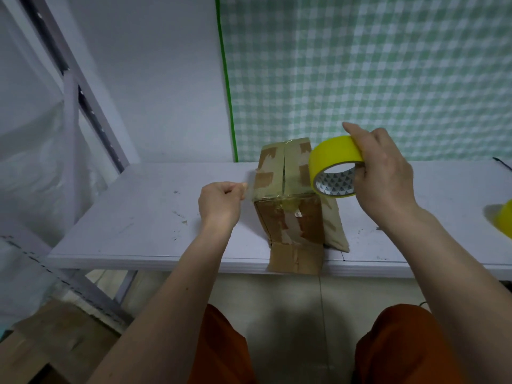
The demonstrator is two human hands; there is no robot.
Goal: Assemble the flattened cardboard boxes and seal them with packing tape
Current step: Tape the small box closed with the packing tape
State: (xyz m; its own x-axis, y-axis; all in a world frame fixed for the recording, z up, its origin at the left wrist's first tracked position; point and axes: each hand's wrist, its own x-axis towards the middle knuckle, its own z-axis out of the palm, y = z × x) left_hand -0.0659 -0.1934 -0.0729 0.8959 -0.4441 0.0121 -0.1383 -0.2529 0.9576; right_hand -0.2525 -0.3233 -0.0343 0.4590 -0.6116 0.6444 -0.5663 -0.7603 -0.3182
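Head view looks down on a small cardboard box (pixel 288 195) standing on a white tabletop (pixel 133 217), its near lower flap hanging over the tabletop's front edge. Old brown tape patches and clear tape cover the box's top, where two flaps meet at a centre seam. Right of the box's top and just above it, the right hand (pixel 385 173) grips a yellow tape roll (pixel 333 166), fingers curled over its outer band and the thumb at the core. Left of the box, the left hand (pixel 221 203) is curled, thumb and forefinger pinching the end of a clear tape strip (pixel 250 189) that reaches the box's top left edge. Far right of the box, another yellow roll (pixel 505 220) shows at the frame's edge. Behind the box hangs a green checked cloth (pixel 374 73).
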